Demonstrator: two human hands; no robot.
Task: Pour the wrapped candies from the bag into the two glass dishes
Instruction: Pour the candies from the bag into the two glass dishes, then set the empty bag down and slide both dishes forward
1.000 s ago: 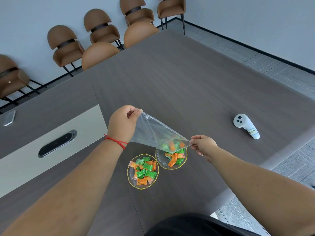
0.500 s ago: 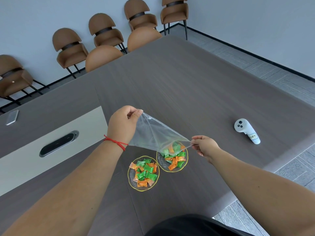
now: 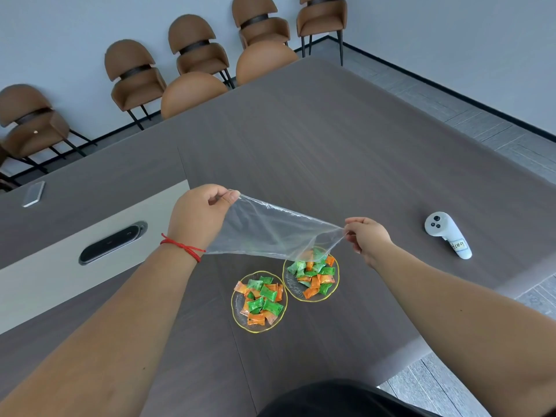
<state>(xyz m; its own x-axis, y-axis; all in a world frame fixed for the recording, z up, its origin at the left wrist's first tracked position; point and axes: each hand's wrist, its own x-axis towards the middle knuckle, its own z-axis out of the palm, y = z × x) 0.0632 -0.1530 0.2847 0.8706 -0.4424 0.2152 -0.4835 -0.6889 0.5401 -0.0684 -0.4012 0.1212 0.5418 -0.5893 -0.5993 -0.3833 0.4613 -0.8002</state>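
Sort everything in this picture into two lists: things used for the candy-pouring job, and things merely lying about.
In use: clear plastic bag, left hand, right hand, two gold-rimmed glass dishes, green and orange wrapped candies.

Lying about: white handheld controller, grey phone, brown chairs.

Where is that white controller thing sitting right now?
The white controller lies on the dark table at the right of the head view, beyond the right hand, near the table's edge.

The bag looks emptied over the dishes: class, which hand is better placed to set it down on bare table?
Probably the left hand: it grips the bag over bare table, while the right hand pinches a corner above the right dish.
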